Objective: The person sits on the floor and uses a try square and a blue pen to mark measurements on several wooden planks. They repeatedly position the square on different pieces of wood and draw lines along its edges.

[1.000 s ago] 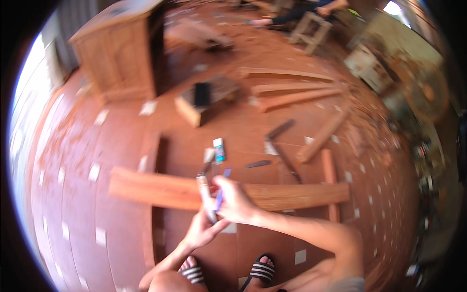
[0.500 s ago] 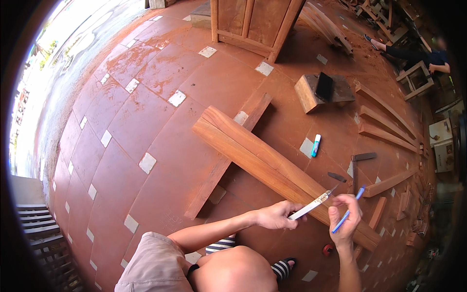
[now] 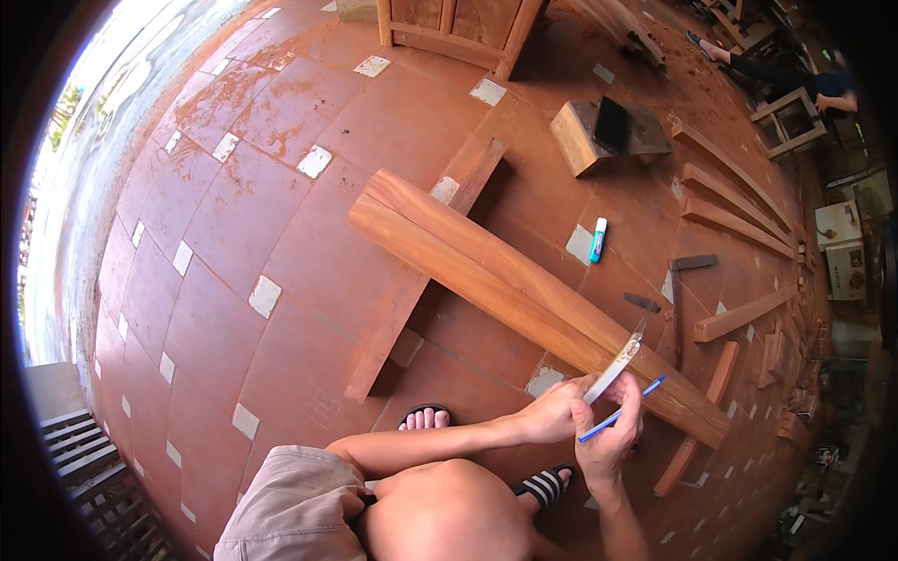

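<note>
My left hand (image 3: 554, 411) is closed around a slim white tool (image 3: 613, 370) with a thin pointed metal tip; its exact kind I cannot make out. A blue pen (image 3: 621, 409) lies in the grip of my right hand (image 3: 608, 444), which is close against the left one. Both hands are over the near right part of two long reddish-brown wooden pieces (image 3: 468, 273), laid side by side with curved edges. These pieces rest across a wooden bar (image 3: 388, 341) on the left and another wooden bar (image 3: 680, 466) on the right.
Beyond the wood are a white and teal tube (image 3: 599, 240), a small dark blade-like piece (image 3: 643, 302) and a try square (image 3: 678, 280). A wooden block (image 3: 580, 140) carries a black phone (image 3: 611, 125). Several wooden strips (image 3: 739, 220) lie at right; a person (image 3: 828, 93) sits far right.
My right hand with the pen has moved left, up against my left hand. The white tool has turned steeper. The view has shifted, and my left foot shows beside the wood.
</note>
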`<control>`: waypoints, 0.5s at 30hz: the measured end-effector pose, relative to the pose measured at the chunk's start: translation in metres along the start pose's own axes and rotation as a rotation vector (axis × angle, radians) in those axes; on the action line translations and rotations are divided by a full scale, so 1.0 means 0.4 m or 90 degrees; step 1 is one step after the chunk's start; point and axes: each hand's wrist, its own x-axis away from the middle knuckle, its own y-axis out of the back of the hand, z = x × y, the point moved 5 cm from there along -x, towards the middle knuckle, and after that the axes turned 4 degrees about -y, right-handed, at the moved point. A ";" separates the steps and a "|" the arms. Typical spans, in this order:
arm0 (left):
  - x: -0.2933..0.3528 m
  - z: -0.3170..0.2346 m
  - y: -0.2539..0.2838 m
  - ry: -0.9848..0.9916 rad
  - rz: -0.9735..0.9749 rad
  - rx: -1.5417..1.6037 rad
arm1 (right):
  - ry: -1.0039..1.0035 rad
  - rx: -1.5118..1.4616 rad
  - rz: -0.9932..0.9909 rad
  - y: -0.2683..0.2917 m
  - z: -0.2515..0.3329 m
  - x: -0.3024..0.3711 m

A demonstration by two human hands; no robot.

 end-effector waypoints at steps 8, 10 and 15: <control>0.062 -0.023 0.228 -0.064 -0.133 -0.248 | -0.143 -0.167 0.010 0.010 -0.019 -0.093; 0.125 -0.015 0.468 -0.050 -0.416 -0.425 | -0.215 -0.188 -0.034 0.068 -0.059 -0.095; 0.252 0.091 1.011 0.208 -0.725 -0.440 | -0.156 -0.086 -0.176 0.256 -0.139 -0.149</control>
